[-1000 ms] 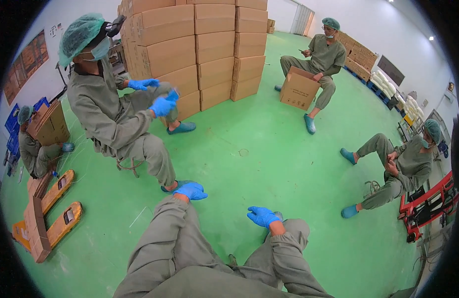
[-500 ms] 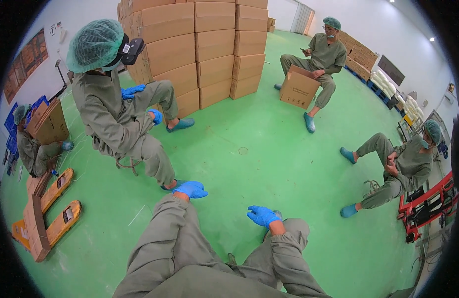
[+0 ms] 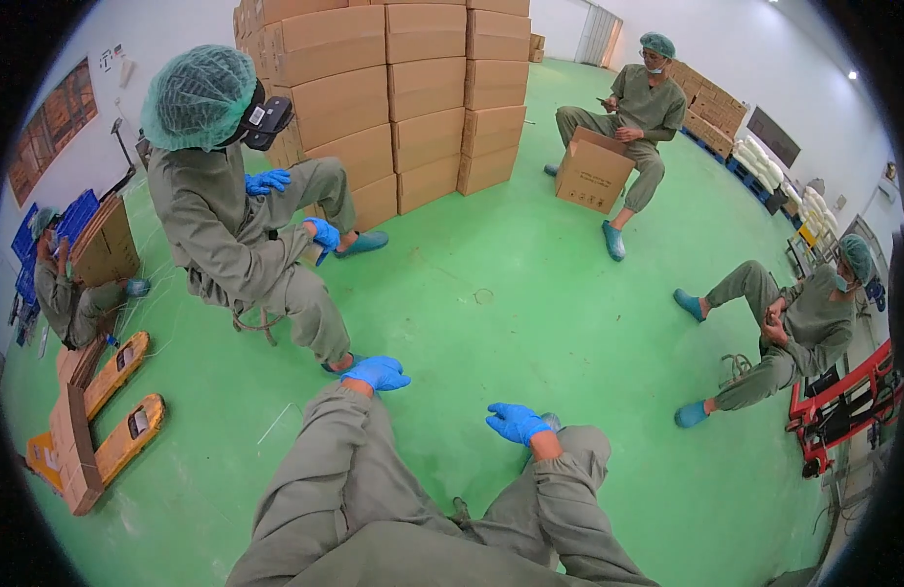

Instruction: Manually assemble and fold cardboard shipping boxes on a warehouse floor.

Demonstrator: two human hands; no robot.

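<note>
My left hand [image 3: 377, 373], in a blue glove, hangs over my left knee with the wrist resting on the leg. Its fingers stretch to the right and hold nothing. Over my right leg, my right hand [image 3: 518, 424], also in a blue glove, points its loosely stretched fingers left, with nothing in them. Both forearms lie along my grey-green trousers [image 3: 315, 460]. Green floor [image 3: 442, 391] shows between the two hands.
Close on the left sits a co-worker [image 3: 242, 225] with blue gloves and a headset, before tall stacked cartons [image 3: 335, 83]. Another [image 3: 633, 117] has a carton [image 3: 591, 176] at the knees; a third [image 3: 804, 318] sits right. A yellow pallet jack [image 3: 129, 430] stands left.
The near-left co-worker's gloved hand has lifted off the knee area, and the head has turned slightly. At the far left, a person has raised a hand toward the head. My hands stay in place.
</note>
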